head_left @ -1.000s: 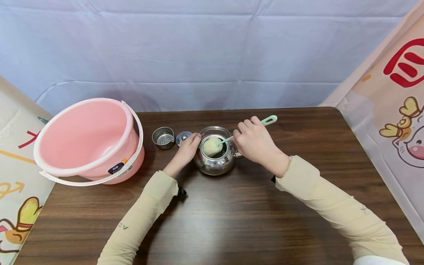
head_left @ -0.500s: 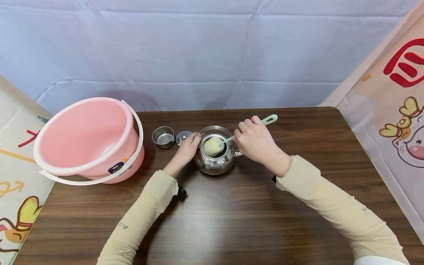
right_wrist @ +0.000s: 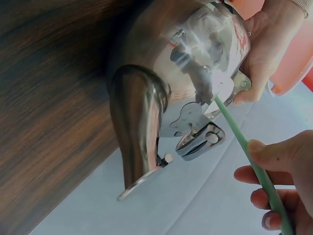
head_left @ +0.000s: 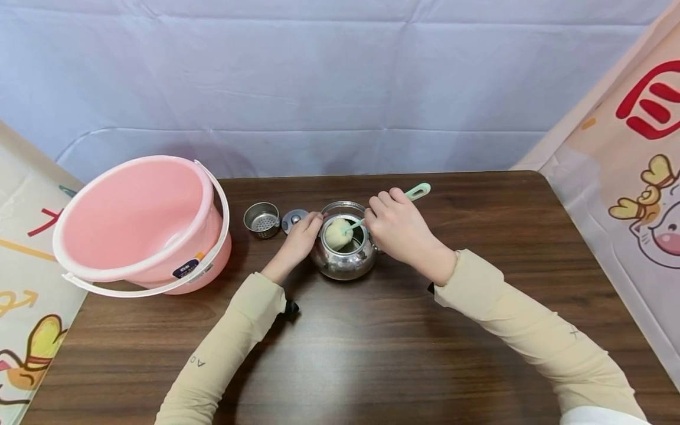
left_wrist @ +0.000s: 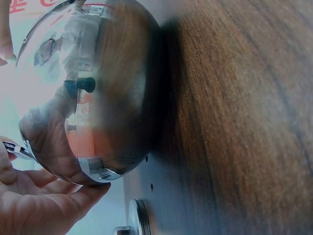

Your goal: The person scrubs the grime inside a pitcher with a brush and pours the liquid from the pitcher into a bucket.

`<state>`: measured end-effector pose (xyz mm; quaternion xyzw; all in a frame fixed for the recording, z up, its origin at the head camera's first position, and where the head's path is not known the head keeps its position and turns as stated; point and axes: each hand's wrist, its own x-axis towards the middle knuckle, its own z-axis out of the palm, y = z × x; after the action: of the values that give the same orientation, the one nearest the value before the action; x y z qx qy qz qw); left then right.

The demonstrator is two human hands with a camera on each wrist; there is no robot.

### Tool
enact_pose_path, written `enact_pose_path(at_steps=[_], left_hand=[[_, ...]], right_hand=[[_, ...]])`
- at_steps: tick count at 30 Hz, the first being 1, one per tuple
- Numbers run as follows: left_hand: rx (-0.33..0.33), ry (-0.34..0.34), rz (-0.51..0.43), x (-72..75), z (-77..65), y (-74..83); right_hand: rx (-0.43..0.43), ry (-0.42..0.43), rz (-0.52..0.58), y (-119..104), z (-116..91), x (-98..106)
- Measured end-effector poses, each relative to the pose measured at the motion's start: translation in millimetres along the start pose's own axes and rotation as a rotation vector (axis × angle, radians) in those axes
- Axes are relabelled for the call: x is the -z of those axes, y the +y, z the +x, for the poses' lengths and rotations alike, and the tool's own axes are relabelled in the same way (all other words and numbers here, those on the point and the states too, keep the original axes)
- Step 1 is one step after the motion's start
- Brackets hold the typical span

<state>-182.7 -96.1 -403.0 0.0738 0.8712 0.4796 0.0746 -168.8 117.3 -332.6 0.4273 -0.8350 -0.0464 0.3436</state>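
In the head view, my left hand (head_left: pixel 300 241) holds the left side of a shiny steel kettle (head_left: pixel 344 269) near its rim. The left wrist view shows the fingers (left_wrist: pixel 54 208) lying along the kettle's rounded wall. My right hand (head_left: pixel 401 229) grips the green handle (head_left: pixel 418 191) of a sponge brush. Its pale sponge head (head_left: pixel 337 235) is inside the kettle's uncovered mouth, at the left. Thumb and curled fingers wrap the green stick (right_wrist: pixel 239 134) in the right wrist view, where the spout (right_wrist: pixel 134 137) points away from the body of the kettle.
A round lid (head_left: pixel 294 221) lies just left of the kettle, partly behind my left hand. Beside it stands a perforated steel strainer (head_left: pixel 262 221). A large pink bucket (head_left: pixel 212 260) with a white handle occupies the left of the wooden table (head_left: pixel 372 366). A pale cloth hangs behind.
My right hand has moved a little to the left with the sponge brush. The sponge head has shifted left and turned inside the kettle's mouth. My left hand and the kettle stay put.
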Motion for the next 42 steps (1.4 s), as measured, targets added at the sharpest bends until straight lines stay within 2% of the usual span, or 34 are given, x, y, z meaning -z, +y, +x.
enact_pose_path(at_steps=[14, 21, 32, 42], left_hand=[[0.019, 0.009, 0.016, -0.1, 0.0, -0.7], [0.015, 0.005, 0.01, 0.2, -0.7, -0.4], [-0.012, 0.016, 0.011, -0.8, -0.5, -1.8], [0.001, 0.022, 0.027, -1.6, 1.7, -2.9]], right_hand=[[0.107, -0.04, -0.066, -13.7, 1.8, 13.8], [0.113, -0.019, -0.061, -15.8, -2.8, 17.0], [0.107, 0.053, 0.023, -9.7, -11.5, 16.1], [0.091, 0.08, 0.049, -3.2, -18.4, 15.5]])
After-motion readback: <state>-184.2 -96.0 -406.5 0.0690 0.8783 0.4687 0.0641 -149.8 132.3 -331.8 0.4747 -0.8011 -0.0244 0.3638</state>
